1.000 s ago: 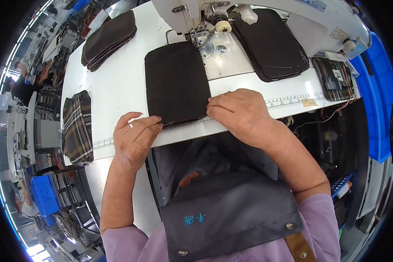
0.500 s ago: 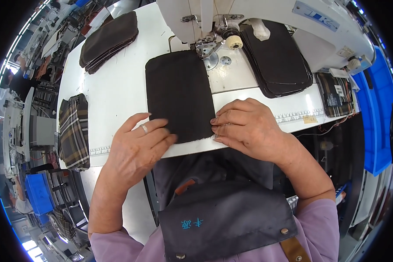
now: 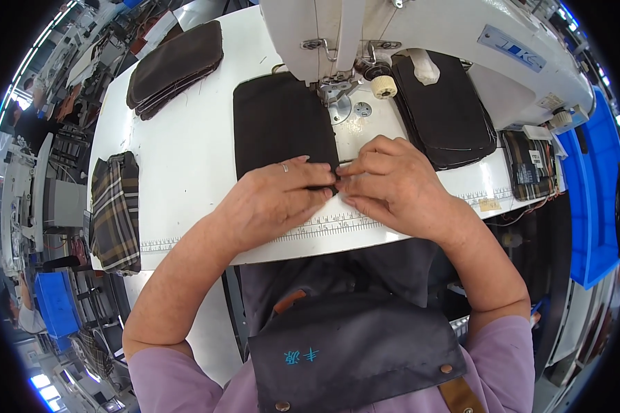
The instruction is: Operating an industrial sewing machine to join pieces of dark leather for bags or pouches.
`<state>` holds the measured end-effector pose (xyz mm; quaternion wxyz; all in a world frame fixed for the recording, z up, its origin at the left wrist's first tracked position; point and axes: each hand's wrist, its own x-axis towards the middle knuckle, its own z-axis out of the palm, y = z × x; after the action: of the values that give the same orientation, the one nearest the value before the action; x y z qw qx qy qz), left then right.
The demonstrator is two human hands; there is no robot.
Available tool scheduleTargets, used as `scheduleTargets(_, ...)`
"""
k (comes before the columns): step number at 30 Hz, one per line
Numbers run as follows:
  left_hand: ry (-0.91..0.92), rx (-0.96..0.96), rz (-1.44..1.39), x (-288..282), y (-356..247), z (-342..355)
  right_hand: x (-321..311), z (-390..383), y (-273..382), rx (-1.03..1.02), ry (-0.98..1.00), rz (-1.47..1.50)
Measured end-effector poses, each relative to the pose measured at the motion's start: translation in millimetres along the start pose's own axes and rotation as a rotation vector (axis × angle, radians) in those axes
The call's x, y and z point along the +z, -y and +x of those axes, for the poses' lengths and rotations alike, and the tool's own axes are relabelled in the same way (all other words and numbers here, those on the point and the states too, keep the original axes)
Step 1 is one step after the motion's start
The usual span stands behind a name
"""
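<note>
A dark fabric panel point(image 3: 277, 120) lies on the white sewing table, its top edge beside the presser foot point(image 3: 335, 91) of the sewing machine point(image 3: 499, 51). My left hand point(image 3: 275, 201) rests across the panel's lower part with fingers extended to its lower right corner, which they partly hide. My right hand point(image 3: 393, 186) meets them from the right, fingertips closed on that corner's edge. Below both hands runs a printed ruler strip point(image 3: 324, 226) along the table's front.
Stacks of dark panels stand back left point(image 3: 176, 65) and right of the needle point(image 3: 444, 113). Folded plaid cloth lies far left point(image 3: 114, 210) and far right point(image 3: 530, 165). Blue bins point(image 3: 592, 206) flank the table's right side. Co-workers point(image 3: 31, 113) are at machines to the left.
The panel has shifted toward the right at its lower corner and up from the front edge. My left hand has moved right and up onto it, closing in on my right hand.
</note>
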<state>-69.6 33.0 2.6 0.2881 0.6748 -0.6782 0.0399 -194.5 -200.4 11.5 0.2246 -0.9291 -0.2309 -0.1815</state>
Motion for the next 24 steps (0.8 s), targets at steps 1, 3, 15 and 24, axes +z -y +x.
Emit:
scheduleTargets(1, -0.004, -0.034, -0.017, -0.6, 1.4, 2.2, -0.8, 2.7, -2.2, 0.005, 0.015, -0.014)
scheduleTargets(3, 0.008, -0.061, -0.039, -2.9, 8.5, 6.3, -1.3, 8.2, -7.6, 0.011, 0.029, -0.029)
scheduleTargets(15, -0.016, -0.151, -0.066, -3.8, 56.9, 28.8, 6.9, 35.1, -39.9, 0.049, 0.002, -0.077)
scheduleTargets(24, -0.084, -0.219, -0.018, -3.6, 73.5, 38.3, 20.9, 37.1, -40.3, 0.111, -0.097, -0.21)
